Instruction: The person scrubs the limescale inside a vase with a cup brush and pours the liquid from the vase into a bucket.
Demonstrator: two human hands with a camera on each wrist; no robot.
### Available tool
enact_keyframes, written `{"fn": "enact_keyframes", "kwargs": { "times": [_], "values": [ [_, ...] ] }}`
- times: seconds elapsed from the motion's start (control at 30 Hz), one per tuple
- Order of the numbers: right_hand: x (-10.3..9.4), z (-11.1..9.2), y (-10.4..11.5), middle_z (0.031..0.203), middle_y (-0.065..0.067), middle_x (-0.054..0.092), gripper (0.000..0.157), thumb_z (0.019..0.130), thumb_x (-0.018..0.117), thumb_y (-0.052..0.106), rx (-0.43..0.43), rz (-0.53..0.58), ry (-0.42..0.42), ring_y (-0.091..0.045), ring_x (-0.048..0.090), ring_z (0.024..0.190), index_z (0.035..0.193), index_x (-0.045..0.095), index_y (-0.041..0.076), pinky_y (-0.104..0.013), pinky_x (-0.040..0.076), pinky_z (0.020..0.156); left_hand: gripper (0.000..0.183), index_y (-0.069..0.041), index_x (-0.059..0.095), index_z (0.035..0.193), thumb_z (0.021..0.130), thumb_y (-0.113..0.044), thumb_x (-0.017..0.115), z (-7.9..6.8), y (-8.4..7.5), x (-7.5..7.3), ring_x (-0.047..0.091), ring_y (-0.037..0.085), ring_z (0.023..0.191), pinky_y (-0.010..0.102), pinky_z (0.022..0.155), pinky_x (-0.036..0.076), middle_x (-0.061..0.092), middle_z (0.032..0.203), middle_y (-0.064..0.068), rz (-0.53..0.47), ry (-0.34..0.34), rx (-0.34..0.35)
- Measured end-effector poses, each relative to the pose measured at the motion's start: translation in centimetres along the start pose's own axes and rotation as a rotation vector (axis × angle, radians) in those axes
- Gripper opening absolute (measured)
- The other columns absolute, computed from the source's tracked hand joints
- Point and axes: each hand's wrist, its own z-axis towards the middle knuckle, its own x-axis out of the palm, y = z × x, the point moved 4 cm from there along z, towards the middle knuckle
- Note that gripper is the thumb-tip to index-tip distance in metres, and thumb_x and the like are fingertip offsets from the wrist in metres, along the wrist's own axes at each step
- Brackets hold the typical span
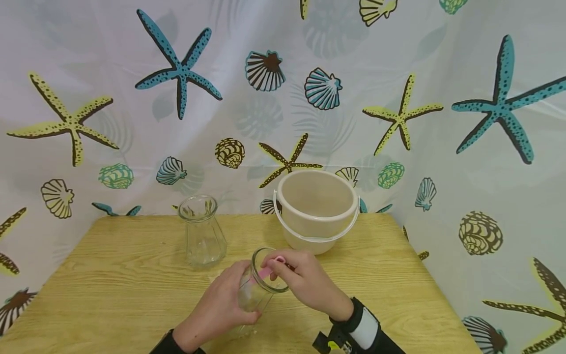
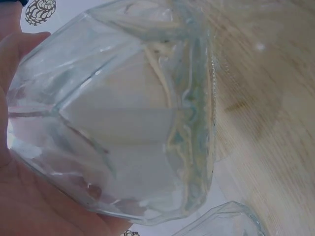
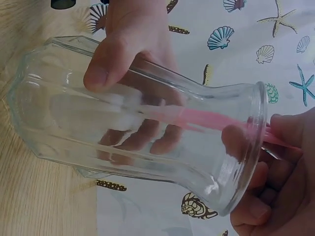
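Note:
My left hand [image 1: 225, 300] grips a clear faceted glass vase [image 1: 253, 299] around its body, tilted with its mouth toward my right hand. The right hand [image 1: 305, 280] pinches the pink handle of a bottle brush [image 3: 206, 120] at the vase's rim, with some fingers inside the mouth. Through the glass, in the right wrist view, the brush's whitish head shows blurred inside the vase's body. The left wrist view looks at the vase's thick base, with the left palm [image 2: 29, 196] against its side.
A second clear glass vase [image 1: 205, 241] stands upright at the back left of the wooden table [image 1: 110, 285]. Behind my right hand sits a white bucket [image 1: 309, 228] with its handle down at the front. A patterned curtain [image 1: 247, 123] closes off the back and sides.

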Motion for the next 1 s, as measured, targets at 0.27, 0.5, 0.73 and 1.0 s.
{"fn": "enact_keyframes", "kwargs": {
  "times": [0.27, 0.5, 0.73, 1.0],
  "values": [
    [-0.1, 0.1, 1.4, 0.079, 0.0, 0.065, 0.019, 0.098, 0.051, 0.005, -0.022, 0.057, 0.052, -0.015, 0.059, 0.07, 0.094, 0.069, 0.008, -0.026, 0.051, 0.057, 0.09, -0.013, 0.045, 0.133, 0.057, -0.042, 0.085, -0.1, 0.0, 0.0, 0.048, 0.009, 0.098, 0.04, 0.078, 0.047, 0.053, 0.118, -0.006, 0.008, 0.007, -0.017],
    [-0.8, 0.2, 3.2, 0.073, -0.015, 0.063, 0.021, 0.097, 0.047, -0.004, -0.006, 0.135, 0.092, -0.021, 0.057, 0.066, 0.091, 0.067, -0.001, -0.028, 0.05, 0.058, 0.088, -0.018, 0.047, 0.129, 0.054, -0.044, 0.085, -0.1, 0.0, 0.0, 0.048, 0.006, 0.092, 0.037, 0.077, 0.047, 0.053, 0.111, -0.01, 0.027, -0.032, -0.011],
    [-1.4, 0.3, 3.2, 0.07, -0.015, 0.063, 0.022, 0.097, 0.046, -0.005, -0.001, 0.087, 0.107, -0.022, 0.057, 0.065, 0.092, 0.067, -0.003, -0.026, 0.048, 0.056, 0.087, -0.018, 0.047, 0.128, 0.054, -0.044, 0.085, 0.0, 0.0, 0.1, 0.048, 0.007, 0.09, 0.035, 0.074, 0.046, 0.053, 0.11, -0.01, 0.03, -0.029, -0.008],
    [-2.5, 0.3, 4.2, 0.066, -0.011, 0.061, 0.02, 0.097, 0.05, -0.001, 0.049, -0.047, 0.07, -0.016, 0.055, 0.061, 0.09, 0.068, 0.002, -0.026, 0.046, 0.053, 0.086, -0.018, 0.047, 0.128, 0.055, -0.045, 0.084, 0.1, -0.1, 0.0, 0.047, 0.007, 0.094, 0.035, 0.076, 0.047, 0.053, 0.112, -0.009, 0.045, -0.04, 0.008]
  ]
}}
